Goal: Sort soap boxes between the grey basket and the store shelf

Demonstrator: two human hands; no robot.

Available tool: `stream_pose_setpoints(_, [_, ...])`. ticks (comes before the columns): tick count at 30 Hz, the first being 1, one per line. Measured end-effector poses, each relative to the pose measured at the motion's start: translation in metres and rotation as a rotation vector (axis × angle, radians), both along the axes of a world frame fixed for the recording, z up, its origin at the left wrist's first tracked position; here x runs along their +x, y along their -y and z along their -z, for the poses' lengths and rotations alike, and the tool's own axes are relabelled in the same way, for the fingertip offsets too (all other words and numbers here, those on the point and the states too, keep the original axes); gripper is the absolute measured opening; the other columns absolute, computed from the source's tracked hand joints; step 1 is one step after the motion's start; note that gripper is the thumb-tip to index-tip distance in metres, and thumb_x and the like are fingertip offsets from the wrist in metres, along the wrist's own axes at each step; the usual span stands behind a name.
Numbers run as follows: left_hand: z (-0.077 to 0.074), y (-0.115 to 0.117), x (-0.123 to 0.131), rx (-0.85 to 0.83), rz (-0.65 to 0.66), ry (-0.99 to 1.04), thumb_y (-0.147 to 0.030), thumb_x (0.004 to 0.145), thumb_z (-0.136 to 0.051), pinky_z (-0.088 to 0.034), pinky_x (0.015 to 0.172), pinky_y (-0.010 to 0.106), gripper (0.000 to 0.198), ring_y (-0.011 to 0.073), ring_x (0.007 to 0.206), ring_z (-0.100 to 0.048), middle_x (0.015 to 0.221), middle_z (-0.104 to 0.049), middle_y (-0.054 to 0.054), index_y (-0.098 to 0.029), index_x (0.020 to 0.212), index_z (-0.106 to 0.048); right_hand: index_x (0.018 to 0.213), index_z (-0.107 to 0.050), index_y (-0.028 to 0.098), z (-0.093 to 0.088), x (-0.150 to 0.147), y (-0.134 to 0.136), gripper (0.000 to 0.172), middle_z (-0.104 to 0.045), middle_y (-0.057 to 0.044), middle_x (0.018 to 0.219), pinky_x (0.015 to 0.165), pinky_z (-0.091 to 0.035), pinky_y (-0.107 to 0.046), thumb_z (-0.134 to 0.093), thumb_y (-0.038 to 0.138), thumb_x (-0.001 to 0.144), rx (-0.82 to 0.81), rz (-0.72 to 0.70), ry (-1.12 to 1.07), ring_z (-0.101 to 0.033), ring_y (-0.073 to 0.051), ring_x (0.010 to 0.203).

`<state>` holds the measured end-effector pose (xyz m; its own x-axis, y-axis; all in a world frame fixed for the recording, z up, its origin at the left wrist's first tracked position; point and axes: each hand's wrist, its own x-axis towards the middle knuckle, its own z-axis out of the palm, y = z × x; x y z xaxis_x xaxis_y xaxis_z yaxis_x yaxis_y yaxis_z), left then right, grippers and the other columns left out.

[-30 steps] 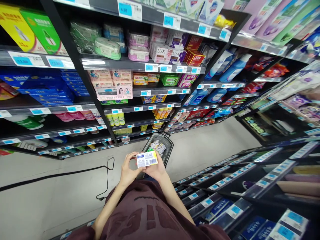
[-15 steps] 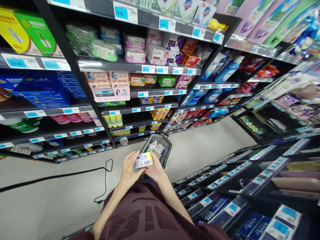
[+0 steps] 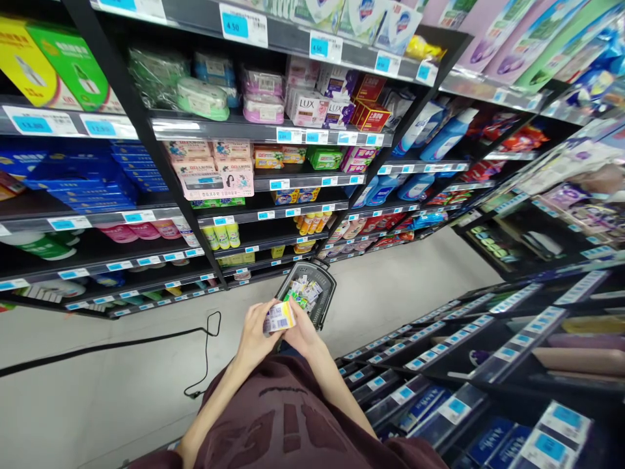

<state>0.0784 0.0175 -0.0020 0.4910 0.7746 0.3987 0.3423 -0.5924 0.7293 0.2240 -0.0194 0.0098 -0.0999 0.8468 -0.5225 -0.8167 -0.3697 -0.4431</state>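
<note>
Both hands hold a small white box (image 3: 280, 318) with a yellow end and a printed barcode, in front of my body. My left hand (image 3: 254, 335) grips its left end, fingers on top and thumb below. Around the right end is closed my right hand (image 3: 301, 330). What the box contains cannot be read from its print. Just beyond the hands stands a dark grey shopping basket (image 3: 326, 305) on the floor, with several small white and green packets (image 3: 305, 292) inside.
A tall shelf rack (image 3: 273, 133) ahead carries boxed soaps (image 3: 307, 107), bottles and packets. Another rack (image 3: 434, 358) runs close on my right. A black cable (image 3: 146, 340) lies across the floor on the left.
The box has tilted a little in my hands, so that more of its yellow end and another side show. My fingers have shifted slightly; the basket stays put.
</note>
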Motion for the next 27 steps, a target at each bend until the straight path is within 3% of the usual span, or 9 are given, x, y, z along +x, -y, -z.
stream_pose_setpoints(5, [-0.001,0.002,-0.001,0.078,-0.058,0.032,-0.019,0.080,-0.074,-0.053,0.094,0.044,0.062,0.0265,0.108,-0.060,0.123,-0.068,0.011,-0.020,0.137,-0.050,0.114,-0.067,0.018,-0.002,-0.002,0.001,0.038,-0.074,-0.006,0.100,0.081,-0.050,-0.033,-0.059,0.049,0.094,0.006,0.059,0.015,-0.067,-0.021,0.089])
stream_pose_setpoints(8, [-0.002,0.002,-0.002,0.069,-0.080,0.083,-0.021,0.081,-0.075,-0.054,0.092,0.043,0.059,0.0260,0.105,-0.064,0.120,-0.069,0.010,-0.022,0.135,-0.052,0.120,-0.065,0.018,-0.009,0.001,0.000,0.045,-0.073,-0.007,0.100,0.078,-0.050,-0.033,-0.056,0.054,0.094,-0.028,0.055,0.018,-0.067,-0.021,0.086])
stream_pose_setpoints(11, [-0.001,0.003,-0.003,-0.060,-0.147,0.190,-0.024,0.078,-0.079,-0.056,0.092,0.044,0.062,0.0248,0.102,-0.068,0.123,-0.068,0.010,-0.023,0.134,-0.052,0.120,-0.065,0.019,-0.015,0.009,-0.001,0.051,-0.073,-0.005,0.094,0.069,-0.048,-0.031,-0.050,0.060,0.094,-0.043,0.051,-0.033,-0.065,-0.019,0.078])
stream_pose_setpoints(14, [0.000,0.005,-0.004,-0.257,-0.181,0.360,-0.034,0.073,-0.085,-0.059,0.090,0.041,0.075,0.0268,0.109,-0.068,0.127,-0.066,0.012,-0.023,0.138,-0.049,0.113,-0.066,0.018,-0.014,0.015,-0.003,0.043,-0.071,-0.003,0.086,0.062,-0.047,-0.029,-0.048,0.053,0.096,-0.038,0.030,-0.058,-0.064,-0.018,0.072])
stream_pose_setpoints(20, [-0.007,0.006,-0.005,-0.490,-0.095,0.507,-0.036,0.067,-0.090,-0.056,0.100,0.043,0.100,0.0304,0.120,-0.065,0.131,-0.063,0.015,-0.024,0.149,-0.033,0.102,-0.067,0.016,-0.008,0.010,-0.004,0.031,-0.074,-0.005,0.085,0.060,-0.047,-0.028,-0.059,0.044,0.090,-0.013,0.004,0.064,-0.065,-0.019,0.072])
stream_pose_setpoints(23, [-0.009,0.005,-0.005,-0.533,-0.017,0.531,-0.034,0.073,-0.086,-0.052,0.105,0.046,0.098,0.0305,0.127,-0.061,0.135,-0.062,0.016,-0.025,0.151,-0.028,0.097,-0.068,0.017,-0.008,0.007,-0.003,0.032,-0.075,-0.005,0.090,0.067,-0.050,-0.029,-0.065,0.046,0.086,0.000,0.045,0.078,-0.067,-0.020,0.080])
stream_pose_setpoints(27, [-0.007,0.004,-0.006,-0.635,0.019,0.495,-0.031,0.077,-0.082,-0.051,0.107,0.045,0.084,0.0292,0.130,-0.059,0.142,-0.057,0.018,-0.025,0.147,-0.035,0.093,-0.069,0.019,-0.009,0.009,-0.002,0.026,-0.075,-0.003,0.094,0.073,-0.050,-0.027,-0.072,0.044,0.083,0.011,0.108,0.120,-0.066,-0.018,0.086])
